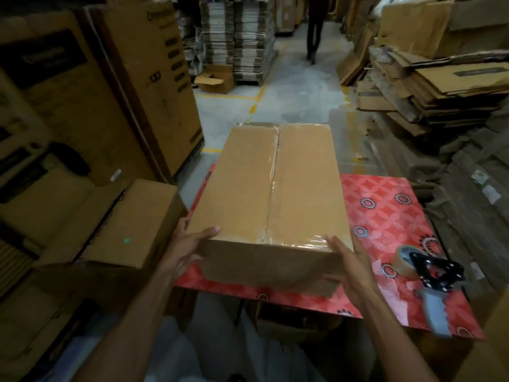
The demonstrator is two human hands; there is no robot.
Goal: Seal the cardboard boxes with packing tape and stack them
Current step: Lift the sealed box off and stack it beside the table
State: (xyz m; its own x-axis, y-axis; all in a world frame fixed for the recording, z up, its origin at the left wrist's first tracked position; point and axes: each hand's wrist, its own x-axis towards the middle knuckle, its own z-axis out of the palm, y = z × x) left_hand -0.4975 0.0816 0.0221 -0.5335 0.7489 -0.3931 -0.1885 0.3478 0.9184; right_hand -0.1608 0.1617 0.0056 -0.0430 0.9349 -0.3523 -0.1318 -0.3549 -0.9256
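A long brown cardboard box lies on the table with the red patterned cover, its long side pointing away from the person. Its top flaps are closed, and a strip of clear packing tape runs along the middle seam and over the near edge. Whether the near end rests on the table or is lifted a little, I cannot tell.

The left hand grips the near left corner of the box: the thumb lies flat on the top and the fingers are curled around the side. The right hand holds the near right corner, with the thumb on the taped top edge and the fingers spread down the front face toward the bottom.

On the right part of the table, apart from the box, lies a tape dispenser with a black frame, a grey handle and a brown roll.

Just to the left of the table stands a smaller closed cardboard box. Behind it are tall printed cartons. On the right side are piles of flattened cardboard. Far down the aisle a person in dark trousers is seen.
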